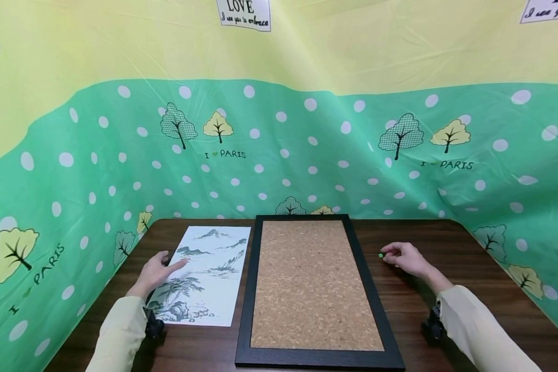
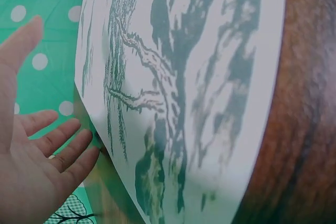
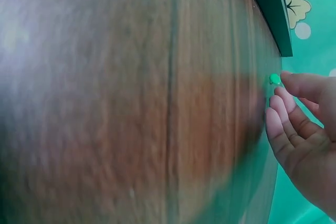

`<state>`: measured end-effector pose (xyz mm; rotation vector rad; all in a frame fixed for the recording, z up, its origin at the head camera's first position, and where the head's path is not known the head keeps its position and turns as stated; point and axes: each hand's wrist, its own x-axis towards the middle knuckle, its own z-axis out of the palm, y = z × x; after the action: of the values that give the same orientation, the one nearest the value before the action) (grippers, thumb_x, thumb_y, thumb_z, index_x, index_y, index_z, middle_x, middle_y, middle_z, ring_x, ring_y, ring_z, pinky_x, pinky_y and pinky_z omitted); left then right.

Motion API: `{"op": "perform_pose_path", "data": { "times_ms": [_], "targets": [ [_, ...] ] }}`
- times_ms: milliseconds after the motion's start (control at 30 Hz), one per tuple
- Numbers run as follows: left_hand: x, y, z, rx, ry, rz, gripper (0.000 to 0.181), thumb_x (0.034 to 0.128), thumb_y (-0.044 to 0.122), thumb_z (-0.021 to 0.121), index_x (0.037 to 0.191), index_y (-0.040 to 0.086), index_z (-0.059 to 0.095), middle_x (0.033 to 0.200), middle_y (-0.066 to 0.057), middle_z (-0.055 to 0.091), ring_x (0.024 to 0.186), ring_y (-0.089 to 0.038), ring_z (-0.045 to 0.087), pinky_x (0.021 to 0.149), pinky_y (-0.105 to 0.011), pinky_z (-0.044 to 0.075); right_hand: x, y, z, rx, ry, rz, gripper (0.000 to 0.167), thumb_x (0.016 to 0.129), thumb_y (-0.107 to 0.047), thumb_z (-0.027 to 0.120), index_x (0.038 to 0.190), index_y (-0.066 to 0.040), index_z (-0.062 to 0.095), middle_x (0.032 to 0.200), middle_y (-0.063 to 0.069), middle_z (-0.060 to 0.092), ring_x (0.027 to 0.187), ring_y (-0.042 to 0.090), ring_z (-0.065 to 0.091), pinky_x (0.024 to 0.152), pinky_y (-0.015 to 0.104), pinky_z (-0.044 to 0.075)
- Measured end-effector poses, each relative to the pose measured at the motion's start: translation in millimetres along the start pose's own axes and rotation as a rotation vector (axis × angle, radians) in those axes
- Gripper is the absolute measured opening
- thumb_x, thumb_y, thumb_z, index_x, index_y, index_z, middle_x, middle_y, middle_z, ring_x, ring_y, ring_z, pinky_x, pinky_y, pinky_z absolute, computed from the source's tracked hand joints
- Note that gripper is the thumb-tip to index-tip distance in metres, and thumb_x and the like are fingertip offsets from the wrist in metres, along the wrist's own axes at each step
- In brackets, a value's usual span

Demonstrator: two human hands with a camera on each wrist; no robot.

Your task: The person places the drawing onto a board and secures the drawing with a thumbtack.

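A white sheet with a grey-green landscape print (image 1: 214, 274) lies on the left part of the table. The left hand (image 1: 155, 274) is over its left edge, thumb and fingers spread and holding nothing; the left wrist view shows this hand (image 2: 47, 156) beside the sheet (image 2: 210, 103). Right of the sheet lies a cork board (image 1: 311, 284) in a black frame. To the board's right, the right hand (image 1: 408, 260) pinches a small green pin (image 1: 381, 255) at its fingertips. The right wrist view shows the green pin (image 3: 274, 79) at the tips of thumb and fingers.
The dark brown wooden table (image 1: 483, 289) has rounded back corners. Behind and beside it hangs a green and yellow cloth (image 1: 316, 139) with white dots and printed trees. A black wrist camera (image 1: 432, 325) sits under the right sleeve, another (image 1: 153, 324) at the left wrist.
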<state>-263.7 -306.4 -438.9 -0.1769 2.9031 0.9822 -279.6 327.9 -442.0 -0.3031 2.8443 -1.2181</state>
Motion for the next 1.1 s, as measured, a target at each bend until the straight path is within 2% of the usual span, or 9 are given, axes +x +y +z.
{"op": "perform_pose_path", "data": {
  "times_ms": [300,633,733,933,1100],
  "targets": [
    [1.7,-1.1,4.4,0.064,0.026,0.012,0.086,0.0803,0.042,0.064,0.130,-0.018,0.029,0.126,-0.039,0.037,0.114,-0.050,0.038,0.090,-0.055,0.037,4.0,0,7,-0.034,0.029,0.040,0.021,0.084,-0.002,0.059,0.100,0.011,0.059,0.079,0.010,0.057,0.064,0.016,0.050,0.052,0.026,0.044],
    [0.8,6.3,10.0,0.117,0.068,-0.049,0.078,0.0733,0.030,0.072,0.124,-0.018,0.038,0.118,-0.038,0.042,0.108,-0.050,0.037,0.091,-0.057,0.032,8.4,1,11,-0.095,0.072,0.049,0.018,0.082,-0.005,0.060,0.094,0.008,0.063,0.076,0.007,0.057,0.065,0.015,0.047,0.056,0.027,0.040],
    [1.7,7.6,9.2,0.078,0.050,-0.086,0.078,0.0728,0.028,0.072,0.124,-0.019,0.036,0.120,-0.039,0.041,0.108,-0.050,0.038,0.091,-0.056,0.033,8.6,1,12,-0.120,0.086,0.040,0.015,0.082,-0.006,0.061,0.090,0.006,0.065,0.075,0.007,0.058,0.066,0.015,0.047,0.058,0.027,0.039],
    [0.0,10.2,8.5,-0.067,0.030,-0.197,0.070,0.0720,0.022,0.073,0.120,-0.016,0.040,0.116,-0.034,0.044,0.100,-0.042,0.043,0.087,-0.053,0.036,8.7,2,13,-0.155,0.112,0.019,0.010,0.082,-0.005,0.062,0.083,0.004,0.066,0.076,0.009,0.062,0.067,0.015,0.049,0.061,0.030,0.040],
    [-0.8,11.1,8.5,-0.092,0.040,-0.226,0.065,0.0720,0.020,0.073,0.117,-0.015,0.042,0.114,-0.033,0.045,0.098,-0.040,0.042,0.085,-0.052,0.037,7.7,2,12,-0.128,0.105,0.041,0.011,0.084,-0.005,0.060,0.085,0.004,0.065,0.078,0.010,0.062,0.066,0.016,0.050,0.059,0.031,0.042]
  ]
}}
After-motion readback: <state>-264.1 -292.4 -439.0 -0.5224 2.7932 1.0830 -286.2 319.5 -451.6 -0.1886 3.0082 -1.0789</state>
